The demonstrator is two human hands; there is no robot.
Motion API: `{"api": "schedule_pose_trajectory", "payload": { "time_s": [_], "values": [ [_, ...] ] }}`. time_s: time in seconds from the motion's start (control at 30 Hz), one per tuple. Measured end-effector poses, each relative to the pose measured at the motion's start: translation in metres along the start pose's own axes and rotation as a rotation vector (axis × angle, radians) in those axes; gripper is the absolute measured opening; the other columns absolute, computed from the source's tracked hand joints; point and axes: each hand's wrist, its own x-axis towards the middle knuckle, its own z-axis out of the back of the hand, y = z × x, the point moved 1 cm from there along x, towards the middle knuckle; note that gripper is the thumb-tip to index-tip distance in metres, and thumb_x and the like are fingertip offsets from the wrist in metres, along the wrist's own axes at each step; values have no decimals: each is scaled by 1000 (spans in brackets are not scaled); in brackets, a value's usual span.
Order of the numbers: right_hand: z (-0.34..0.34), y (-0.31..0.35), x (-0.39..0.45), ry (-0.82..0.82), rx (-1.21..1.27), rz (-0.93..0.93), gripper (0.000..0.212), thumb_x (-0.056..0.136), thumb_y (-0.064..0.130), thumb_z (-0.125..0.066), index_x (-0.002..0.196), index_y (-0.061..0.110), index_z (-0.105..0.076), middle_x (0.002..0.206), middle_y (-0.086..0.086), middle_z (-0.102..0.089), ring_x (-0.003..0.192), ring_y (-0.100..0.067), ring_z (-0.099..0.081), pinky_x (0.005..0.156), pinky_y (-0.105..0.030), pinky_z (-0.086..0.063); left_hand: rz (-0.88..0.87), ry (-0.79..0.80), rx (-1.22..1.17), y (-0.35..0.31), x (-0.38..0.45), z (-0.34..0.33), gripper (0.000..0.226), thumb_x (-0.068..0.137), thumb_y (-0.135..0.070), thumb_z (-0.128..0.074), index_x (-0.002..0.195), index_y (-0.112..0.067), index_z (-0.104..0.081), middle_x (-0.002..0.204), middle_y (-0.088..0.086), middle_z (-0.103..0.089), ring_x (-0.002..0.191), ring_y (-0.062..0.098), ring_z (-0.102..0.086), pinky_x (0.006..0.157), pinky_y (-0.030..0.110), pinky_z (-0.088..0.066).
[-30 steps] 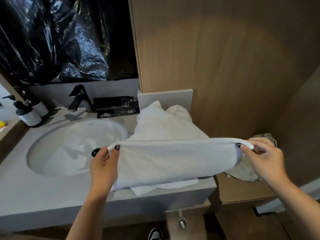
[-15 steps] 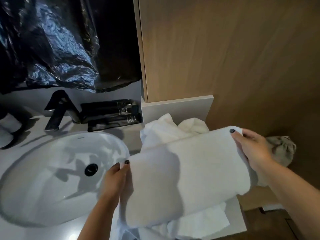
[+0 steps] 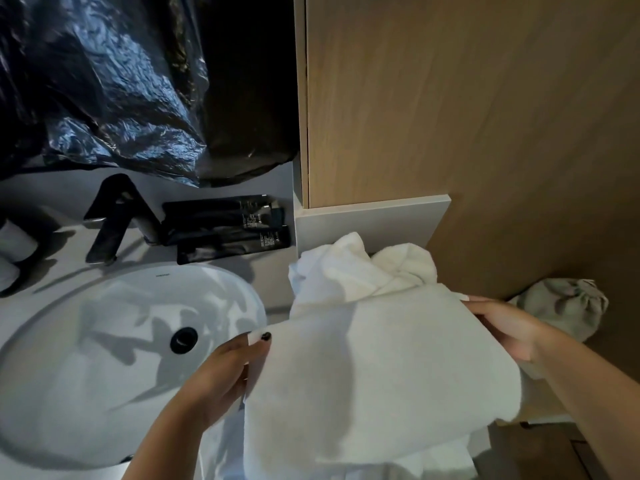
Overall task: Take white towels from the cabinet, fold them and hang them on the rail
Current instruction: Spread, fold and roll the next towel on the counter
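Note:
A folded white towel (image 3: 377, 379) lies spread over the counter's right end, held at both short ends. My left hand (image 3: 225, 372) pinches its left edge, thumb on top. On the far right corner of the towel, my right hand (image 3: 505, 327) grips it with the fingers under the cloth. Behind it a rumpled heap of white towels (image 3: 360, 268) sits against the wooden cabinet (image 3: 450, 116). More white cloth hangs below the held towel. No rail is in view.
A white oval sink (image 3: 86, 375) with a black drain fills the left. Behind it stand a black faucet (image 3: 110, 216) and black toiletry tubes (image 3: 225, 226). Black plastic sheeting (image 3: 121, 81) covers the mirror. A grey-green bundle (image 3: 568, 306) lies at right.
The towel went from hanging stretched between my hands to lying flatter on the counter, folded over. Both hands lowered and moved forward, and my view moved closer and to the right.

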Motion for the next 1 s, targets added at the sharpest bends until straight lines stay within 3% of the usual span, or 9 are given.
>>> {"api": "schedule_pose_trajectory", "payload": {
  "time_s": [0.13, 0.27, 0.37, 0.5, 0.6, 0.7, 0.83, 0.93, 1.0],
  "values": [
    [-1, -2, -15, -55, -120, -114, 28, 87, 22, -66, 111, 6, -68, 85, -13, -74, 75, -22, -71, 67, -35, -57, 6, 15, -30, 3, -13, -7, 30, 102, -15, -44, 119, -3, -65, 117, 20, -69, 110, 33, -67, 100, 45, -46],
    [-8, -10, -32, 31, -48, -58, 42, 75, 24, -70, 116, 17, -70, 117, -17, -68, 110, -35, -62, 104, -49, -44, -194, -290, -52, 9, -26, -16, 19, 96, -13, -58, 95, -2, -73, 94, 20, -74, 92, 37, -70, 91, 47, -51],
    [-9, -20, -44, 84, 31, 10, 38, 81, 16, -67, 119, 16, -69, 118, -18, -66, 105, -33, -58, 104, -48, -41, -345, -416, -58, 9, -46, -23, 20, 94, -16, -61, 81, -6, -72, 73, 15, -69, 66, 26, -65, 69, 37, -52],
    [-5, -24, -65, -15, 113, 202, 29, 92, 7, -58, 120, 10, -67, 111, -16, -68, 99, -32, -61, 94, -43, -48, -548, -476, -19, 17, -82, -31, 25, 93, -19, -64, 71, -13, -72, 66, 8, -62, 63, 21, -55, 63, 35, -44],
    [6, -25, -101, -61, 104, 333, 26, 93, 2, -56, 116, 5, -66, 108, -15, -72, 92, -27, -72, 78, -39, -56, -671, -517, -30, 22, -116, -42, 21, 92, -15, -65, 74, -13, -74, 71, 10, -65, 68, 23, -58, 66, 37, -46],
    [24, -33, -144, -108, 49, 430, 24, 90, 5, -61, 113, 5, -68, 109, -10, -73, 99, -24, -71, 83, -40, -53, -744, -517, -46, 28, -149, -55, 20, 91, -16, -66, 73, -11, -73, 73, 17, -62, 65, 25, -55, 64, 36, -46],
    [42, -49, -202, -176, 77, 587, 23, 88, 5, -63, 111, 4, -70, 109, -7, -74, 106, -24, -68, 93, -41, -51, -758, -465, -221, 31, -191, -76, 20, 84, -15, -72, 64, -14, -69, 71, 10, -66, 68, 25, -60, 74, 39, -48],
    [54, -60, -239, -208, 166, 685, 37, 76, 9, -73, 111, 2, -68, 109, -9, -73, 107, -25, -68, 96, -41, -50, -763, -403, -315, 33, -216, -89, 24, 64, -24, -78, 76, -11, -62, 85, 12, -56, 83, 25, -54, 80, 42, -42],
    [61, -67, -260, -248, 205, 731, 34, 77, 8, -73, 109, 1, -69, 108, -11, -73, 105, -26, -68, 94, -42, -51, -774, -371, -371, 40, -225, -95, 8, 76, -13, -70, 82, -9, -67, 81, 7, -67, 88, 22, -62, 87, 36, -49]
  ]
}}
